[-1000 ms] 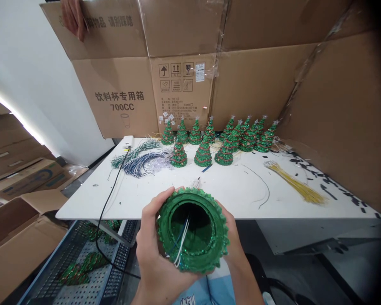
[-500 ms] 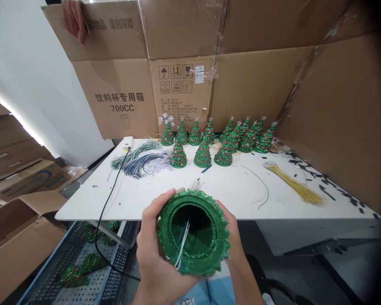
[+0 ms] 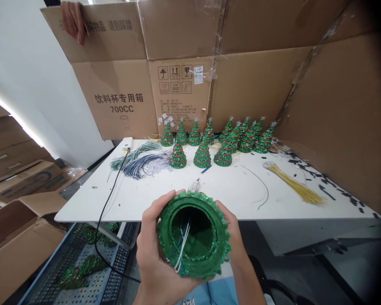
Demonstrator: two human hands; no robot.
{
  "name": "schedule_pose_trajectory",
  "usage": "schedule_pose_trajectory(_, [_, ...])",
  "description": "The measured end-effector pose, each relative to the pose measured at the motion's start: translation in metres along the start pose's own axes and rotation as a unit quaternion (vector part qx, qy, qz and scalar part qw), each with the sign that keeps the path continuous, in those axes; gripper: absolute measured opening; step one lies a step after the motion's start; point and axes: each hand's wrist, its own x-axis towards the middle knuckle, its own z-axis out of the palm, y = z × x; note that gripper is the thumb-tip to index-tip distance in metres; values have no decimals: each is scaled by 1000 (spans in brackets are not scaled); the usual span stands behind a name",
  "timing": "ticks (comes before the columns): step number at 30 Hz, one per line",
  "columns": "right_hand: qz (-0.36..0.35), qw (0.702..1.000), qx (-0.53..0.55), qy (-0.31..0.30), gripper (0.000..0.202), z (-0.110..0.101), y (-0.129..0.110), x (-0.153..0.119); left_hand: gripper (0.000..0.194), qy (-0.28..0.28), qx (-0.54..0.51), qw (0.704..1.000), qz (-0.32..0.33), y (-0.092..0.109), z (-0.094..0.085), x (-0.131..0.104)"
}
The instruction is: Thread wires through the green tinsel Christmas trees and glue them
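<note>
A green glittery tree (image 3: pixel 222 250) is held in front of the table's near edge, its hollow base turned toward me. My left hand (image 3: pixel 155 254) wraps its left side, and my right hand (image 3: pixel 233 237) grips the right side. Inside the dark opening, thin white and blue wires (image 3: pixel 183 243) run out to the lower left of the rim. Just beyond the held tree, a pointed tool with a clear body (image 3: pixel 194 185) lies on the white table (image 3: pixel 139 201).
Several decorated trees (image 3: pixel 202 154) stand at the back before cardboard walls (image 3: pixel 257 80). Bundles of blue wires (image 3: pixel 141 165), green wires (image 3: pixel 146 147) and yellow wires (image 3: pixel 294 184) lie on the table. A black cable (image 3: pixel 109 199) hangs over a blue crate (image 3: pixel 60 254). Another person's hand (image 3: pixel 73 21) rests on the cardboard.
The held tree and both hands have barely moved. The view has shifted very slightly, and more of the pointed tool shows beyond the tree.
</note>
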Motion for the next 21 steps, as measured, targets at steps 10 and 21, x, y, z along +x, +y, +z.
schedule_pose_trajectory(10, [31,999,14,-25,22,-5,3,0,105,20,-7,999,-30,3,4,-2])
schedule_pose_trajectory(21, [-17,997,-2,74,36,-7,-6,-2,110,45,11,997,-67,0,11,-6])
